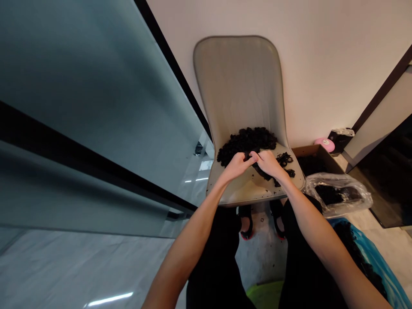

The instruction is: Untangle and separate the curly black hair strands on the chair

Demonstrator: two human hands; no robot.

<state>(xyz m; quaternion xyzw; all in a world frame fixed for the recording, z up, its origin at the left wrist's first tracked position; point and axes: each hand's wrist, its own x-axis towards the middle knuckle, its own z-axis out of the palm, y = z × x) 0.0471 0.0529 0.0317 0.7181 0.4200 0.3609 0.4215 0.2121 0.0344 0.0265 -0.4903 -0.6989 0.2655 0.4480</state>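
A beige chair [238, 86] stood against a white wall [322, 64], curly black hair [246, 141] heaped on its seat. Beside it sat a cardboard box [309, 159] and a clear plastic bag [336, 195] holding more black hair. The left hand [236, 166] and right hand [270, 165] pinched the hair between nearly closed fingers [254, 156] at the heap's front edge.

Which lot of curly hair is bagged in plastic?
The curly black hair in the clear plastic bag, right of the chair. The loose pile on the seat has no wrapping around it.
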